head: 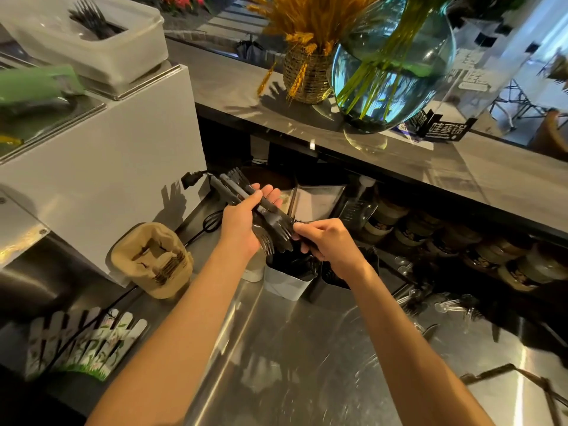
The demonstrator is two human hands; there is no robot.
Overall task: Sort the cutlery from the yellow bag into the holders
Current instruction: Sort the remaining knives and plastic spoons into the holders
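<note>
Left hand (238,224), centre of frame: fingers curled around a bundle of black plastic forks (261,210), thumb over the top, fingertips showing beyond the far side. Bundle lies diagonally; some tines point to the upper left, others fan out at lower right near the palm. Right hand (327,241), just right of it: thumb and forefinger pinch dark cutlery at the bundle's lower-right end, remaining fingers curled around more of it; exact pieces not resolvable. Both hands hover directly above a white holder (287,284) filled with black cutlery, and a dark holder (333,279) touching its right side. Both holders stand on a stainless steel counter (307,348). Left of centre, a tan cardboard cup carrier (153,259) lies tilted with forks inside. Upper left, a white bin (89,41) holds more black forks. Top centre, a wicker vase of wheat (307,75) beside a blue-green glass vase (390,69) on the upper ledge. Lower left, a small painted picket fence (83,345).
</note>
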